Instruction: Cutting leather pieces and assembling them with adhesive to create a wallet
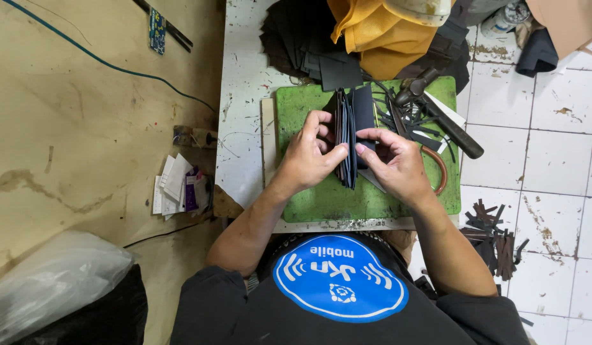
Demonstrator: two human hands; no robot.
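While both hands work at the middle of the green cutting mat (309, 198), a stack of thin black leather pieces (348, 137) stands on edge between them. The left hand (307, 158) presses against the stack's left face, thumb tip laid on the edges of the pieces and fingers curled over the top. The right hand (396, 163) meets it from the other side, thumb and forefinger pinching the right face of the same stack. Both hands are therefore closed on the stack, and neither is free.

The mat lies on a pale board on the white, paint-scuffed counter (242, 115). At the mat's right part lie loose black leather strips (411, 118), a dark-handled hammer-like tool (416, 85) and a long black tool handle (455, 131). A curved brown strap (440, 169) shows just beyond the right hand's knuckles.

Behind the mat, a fanned pile of black cut pieces (296, 38) rests on the counter, touching a heap of mustard-yellow cloth (379, 38).

Right of the counter, on the white tiled floor (551, 160), a small heap of dark offcuts (497, 236) lies near the person's right elbow. Left of the counter, on the tan floor, sit a bundle of white and purple paper slips (178, 185), a blue cable (104, 61) and a clear plastic bag over a black one (60, 281).
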